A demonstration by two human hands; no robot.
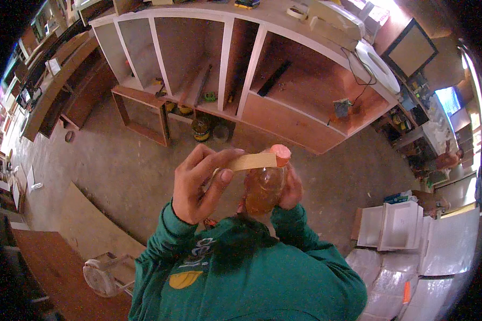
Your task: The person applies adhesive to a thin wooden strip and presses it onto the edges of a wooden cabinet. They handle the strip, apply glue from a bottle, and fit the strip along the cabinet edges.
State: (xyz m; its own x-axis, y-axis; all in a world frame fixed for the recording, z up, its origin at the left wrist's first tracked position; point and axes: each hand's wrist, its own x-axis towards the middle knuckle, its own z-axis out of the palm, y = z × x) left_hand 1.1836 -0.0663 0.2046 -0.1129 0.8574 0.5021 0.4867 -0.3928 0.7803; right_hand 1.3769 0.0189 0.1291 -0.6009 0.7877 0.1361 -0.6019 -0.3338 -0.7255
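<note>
My left hand pinches a short, pale wooden strip between thumb and fingers, its free end reaching right as far as the bottle's neck. Whether strip and bottle touch, I cannot tell. My right hand is closed around the right side of a clear plastic bottle with amber-brown liquid in it. A pinkish-orange cap sits on top. Both hands are in front of my chest, and the bottle hides part of the right fingers.
Ahead stands a long open cabinet with white-edged compartments. A wooden frame leans against it, beside a dark tub on the floor. White drawer-like boxes are at the right, a round-topped stool and brown board at the left.
</note>
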